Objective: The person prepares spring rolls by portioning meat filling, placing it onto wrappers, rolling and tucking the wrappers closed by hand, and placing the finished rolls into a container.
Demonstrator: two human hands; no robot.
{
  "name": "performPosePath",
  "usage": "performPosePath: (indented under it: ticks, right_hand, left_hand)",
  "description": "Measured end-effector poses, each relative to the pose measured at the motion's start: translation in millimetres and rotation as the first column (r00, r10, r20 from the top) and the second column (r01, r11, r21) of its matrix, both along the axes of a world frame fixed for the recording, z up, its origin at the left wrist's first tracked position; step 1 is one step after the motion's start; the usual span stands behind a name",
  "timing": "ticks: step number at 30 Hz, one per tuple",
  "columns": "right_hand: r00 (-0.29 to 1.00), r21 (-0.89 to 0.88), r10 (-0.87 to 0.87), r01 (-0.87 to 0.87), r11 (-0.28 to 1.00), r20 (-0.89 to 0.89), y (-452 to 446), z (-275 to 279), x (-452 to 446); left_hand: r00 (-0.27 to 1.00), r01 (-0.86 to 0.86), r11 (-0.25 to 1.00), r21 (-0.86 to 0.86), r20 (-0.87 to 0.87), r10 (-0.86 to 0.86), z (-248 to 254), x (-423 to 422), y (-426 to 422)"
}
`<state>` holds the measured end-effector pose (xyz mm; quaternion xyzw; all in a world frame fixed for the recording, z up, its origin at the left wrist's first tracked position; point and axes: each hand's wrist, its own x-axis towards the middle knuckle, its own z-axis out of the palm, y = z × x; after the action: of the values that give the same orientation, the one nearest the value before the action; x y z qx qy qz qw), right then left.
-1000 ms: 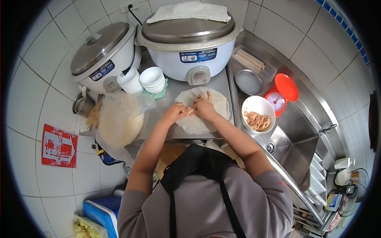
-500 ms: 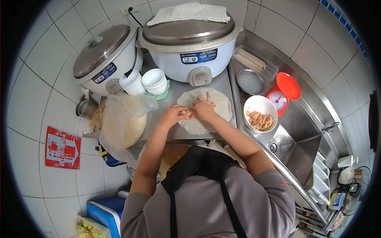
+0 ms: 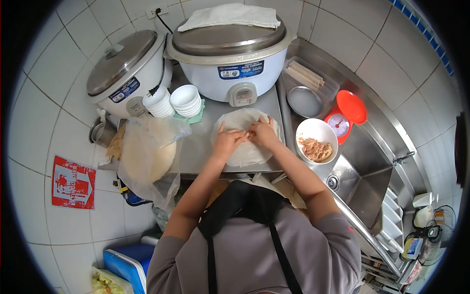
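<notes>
A round, pale, thin wrapper sheet (image 3: 245, 158) lies flat on the steel counter. Over its middle, my left hand (image 3: 230, 142) and my right hand (image 3: 263, 134) meet with thumbs and fingertips together. Between them shows a bit of pinkish minced filling (image 3: 248, 136), pinched by both hands and mostly covered by the fingers. To the right, a white bowl (image 3: 316, 126) contains more minced filling (image 3: 317, 150). On the left, a stack of round wrapper sheets (image 3: 164, 159) sits partly inside a clear plastic bag (image 3: 139, 152).
Two large rice cookers (image 3: 200, 73) (image 3: 110, 81) stand behind. White cup stacks (image 3: 187, 100) are beside them. Right of my hands are a red scale (image 3: 339, 125), a round metal tray (image 3: 304, 102), a plastic box of rolls (image 3: 306, 76) and the sink (image 3: 362, 171).
My left hand has moved right, closer to my right hand, and the two now meet at the filling. Less of the filling shows than before. The whole view has shifted slightly.
</notes>
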<state>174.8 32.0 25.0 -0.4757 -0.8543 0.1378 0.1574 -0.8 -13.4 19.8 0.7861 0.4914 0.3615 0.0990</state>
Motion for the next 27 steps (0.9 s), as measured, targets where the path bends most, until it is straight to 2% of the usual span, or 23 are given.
performPosePath:
  ticks: [3, 6, 10, 12, 13, 15, 19, 25, 27]
  right_hand:
    - [0.999, 0.020, 0.037, -0.037, 0.999, 0.002, 0.3, -1.2, 7.7]
    - [0.993, 0.044, -0.032, 0.038, 0.998, -0.117, -0.4, -5.2, 17.2]
    - [1.000, 0.004, 0.018, -0.018, 1.000, -0.024, 3.2, -8.3, 30.3]
    - [0.999, 0.018, 0.044, -0.044, 0.999, 0.018, 8.9, -10.7, 34.9]
    - [0.999, 0.003, 0.031, -0.031, 1.000, -0.040, 8.4, -8.9, 38.2]
    - [0.988, -0.028, 0.005, -0.010, 1.000, -0.155, 8.2, -2.5, 45.8]
    - [1.000, -0.016, 0.020, -0.020, 1.000, -0.014, 18.2, -10.6, 52.1]
    - [0.996, -0.039, 0.076, -0.075, 0.996, 0.037, 19.5, -0.2, 58.4]
    - [0.995, -0.078, 0.095, -0.093, 0.993, 0.028, 22.8, 2.0, 62.3]
  left_hand:
    - [1.000, 0.011, 1.000, -0.027, 0.027, -0.010, -5.9, 12.3, 1.4]
    - [1.000, 0.017, 0.998, -0.059, 0.006, -0.017, -10.2, 15.7, 10.8]
    - [0.997, -0.041, 0.990, -0.135, -0.069, 0.032, -7.9, 26.1, 11.9]
    - [1.000, -0.028, 0.998, -0.050, -0.003, 0.028, -8.4, 33.5, 14.2]
    - [0.999, -0.024, 1.000, -0.006, 0.030, 0.024, -8.0, 36.3, 15.2]
    - [0.998, 0.040, 0.999, -0.024, 0.054, -0.039, -3.0, 41.3, 16.4]
    - [0.984, 0.139, 0.990, 0.009, 0.108, -0.139, 6.4, 55.1, 16.1]
    - [0.994, 0.103, 0.989, -0.107, 0.043, -0.099, 0.3, 54.3, 26.3]
    - [0.984, 0.061, 0.998, -0.035, 0.167, -0.054, -5.7, 57.1, 28.2]
